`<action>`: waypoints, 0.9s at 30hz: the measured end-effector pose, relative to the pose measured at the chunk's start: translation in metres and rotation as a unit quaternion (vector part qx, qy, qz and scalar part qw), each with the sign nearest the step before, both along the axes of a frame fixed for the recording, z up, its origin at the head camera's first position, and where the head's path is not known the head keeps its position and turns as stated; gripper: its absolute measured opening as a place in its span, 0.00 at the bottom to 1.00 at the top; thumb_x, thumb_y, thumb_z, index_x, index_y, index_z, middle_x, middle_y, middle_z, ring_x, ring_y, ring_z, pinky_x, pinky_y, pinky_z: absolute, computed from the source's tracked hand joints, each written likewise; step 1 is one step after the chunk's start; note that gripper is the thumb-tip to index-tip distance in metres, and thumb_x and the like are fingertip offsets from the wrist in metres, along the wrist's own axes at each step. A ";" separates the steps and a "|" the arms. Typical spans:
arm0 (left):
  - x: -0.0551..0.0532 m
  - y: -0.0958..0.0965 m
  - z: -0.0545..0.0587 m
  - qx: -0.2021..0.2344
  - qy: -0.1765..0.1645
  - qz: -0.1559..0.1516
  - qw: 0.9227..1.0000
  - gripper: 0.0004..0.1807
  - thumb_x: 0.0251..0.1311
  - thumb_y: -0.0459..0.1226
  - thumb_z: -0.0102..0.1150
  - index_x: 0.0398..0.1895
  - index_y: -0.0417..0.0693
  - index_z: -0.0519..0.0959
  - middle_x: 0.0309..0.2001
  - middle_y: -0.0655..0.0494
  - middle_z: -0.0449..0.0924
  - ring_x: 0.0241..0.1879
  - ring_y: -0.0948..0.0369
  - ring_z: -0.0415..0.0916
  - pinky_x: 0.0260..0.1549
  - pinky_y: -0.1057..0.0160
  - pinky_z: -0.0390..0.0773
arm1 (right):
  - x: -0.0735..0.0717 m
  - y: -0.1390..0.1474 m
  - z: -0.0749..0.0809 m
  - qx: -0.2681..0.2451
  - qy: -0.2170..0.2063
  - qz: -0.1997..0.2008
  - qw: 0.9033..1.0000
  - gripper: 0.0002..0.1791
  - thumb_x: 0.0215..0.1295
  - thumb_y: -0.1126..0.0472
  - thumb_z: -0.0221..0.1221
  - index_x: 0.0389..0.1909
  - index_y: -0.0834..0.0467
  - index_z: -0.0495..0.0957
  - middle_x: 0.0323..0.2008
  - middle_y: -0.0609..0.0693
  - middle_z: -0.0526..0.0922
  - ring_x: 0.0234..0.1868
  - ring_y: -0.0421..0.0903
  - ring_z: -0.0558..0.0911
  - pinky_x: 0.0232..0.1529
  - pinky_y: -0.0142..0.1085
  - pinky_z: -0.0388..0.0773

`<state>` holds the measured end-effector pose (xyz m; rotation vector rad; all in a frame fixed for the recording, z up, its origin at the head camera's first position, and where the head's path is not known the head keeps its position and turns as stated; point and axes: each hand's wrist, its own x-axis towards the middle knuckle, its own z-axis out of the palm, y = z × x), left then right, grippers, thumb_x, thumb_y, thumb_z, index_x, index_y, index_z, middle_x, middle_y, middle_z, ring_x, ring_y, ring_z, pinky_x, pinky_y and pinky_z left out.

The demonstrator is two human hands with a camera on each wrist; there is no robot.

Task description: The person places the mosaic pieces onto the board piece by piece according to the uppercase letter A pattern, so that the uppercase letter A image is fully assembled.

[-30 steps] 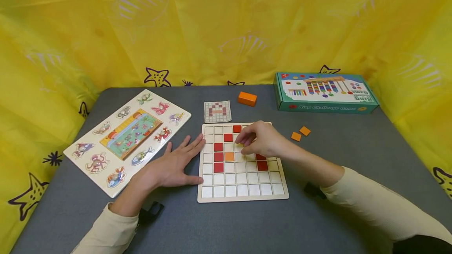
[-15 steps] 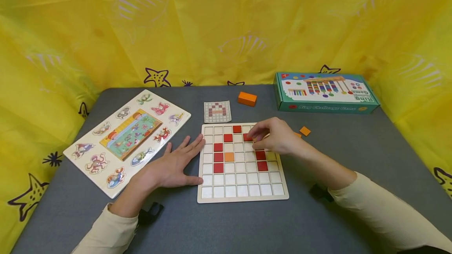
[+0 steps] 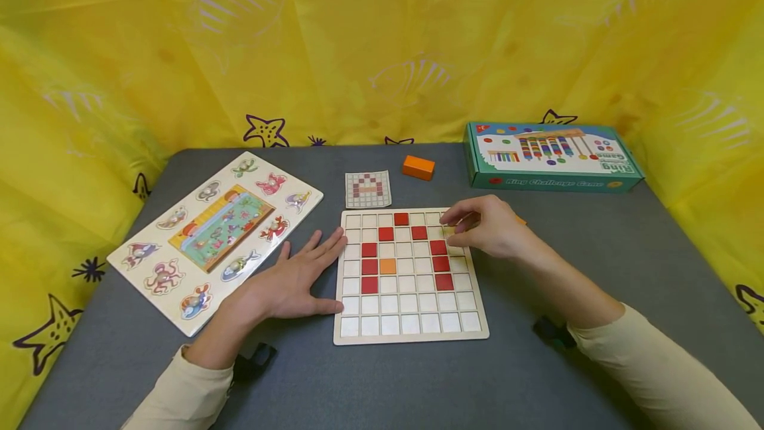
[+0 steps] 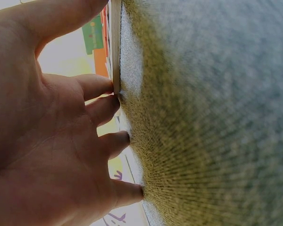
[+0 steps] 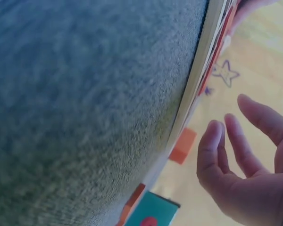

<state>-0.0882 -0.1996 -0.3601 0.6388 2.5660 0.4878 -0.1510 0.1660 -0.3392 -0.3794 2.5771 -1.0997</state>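
Note:
A square wooden grid board lies on the table, with red tiles in several cells and one orange tile left of its middle. My left hand is spread flat, its fingertips and thumb touching the board's left edge; the left wrist view shows straight fingers there. Over the board's upper right edge hovers my right hand, fingers loosely bent. In the right wrist view a gap separates thumb and fingers, with nothing between them. A small pattern card rests behind the board.
An orange block sits right of the card. A sliver of a loose orange tile shows behind my right hand. A green game box stands at the back right. To the left lies a sea-animal puzzle board.
My right hand has moved right, from the board's middle to its right edge, uncovering red tiles. It now hides most of the loose orange tiles. My left hand has stayed still.

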 end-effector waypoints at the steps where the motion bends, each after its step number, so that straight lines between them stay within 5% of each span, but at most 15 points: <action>1: 0.000 0.000 0.000 0.000 0.000 0.000 1.000 0.60 0.59 0.62 0.69 0.86 0.55 0.46 0.87 0.56 0.38 0.84 0.39 0.37 0.69 0.19 0.36 | 0.000 0.002 0.001 0.002 0.003 -0.001 1.000 0.18 0.57 0.62 0.75 0.49 0.58 0.88 0.44 0.55 0.89 0.42 0.48 0.85 0.41 0.36 0.80; 17: 0.000 0.000 0.000 0.001 0.003 -0.002 1.000 0.60 0.60 0.62 0.68 0.86 0.55 0.46 0.87 0.56 0.38 0.84 0.39 0.37 0.69 0.19 0.36 | 0.002 0.034 0.008 0.009 -0.005 -0.039 0.999 0.19 0.60 0.62 0.74 0.53 0.59 0.87 0.41 0.55 0.87 0.40 0.49 0.83 0.37 0.35 0.79; 27: 0.000 0.000 0.000 -0.002 0.007 -0.003 1.000 0.59 0.60 0.62 0.69 0.86 0.55 0.46 0.86 0.56 0.38 0.84 0.39 0.37 0.69 0.19 0.37 | 0.003 0.053 0.008 0.009 -0.006 -0.054 0.999 0.21 0.60 0.62 0.74 0.55 0.61 0.86 0.48 0.60 0.87 0.42 0.48 0.84 0.36 0.33 0.79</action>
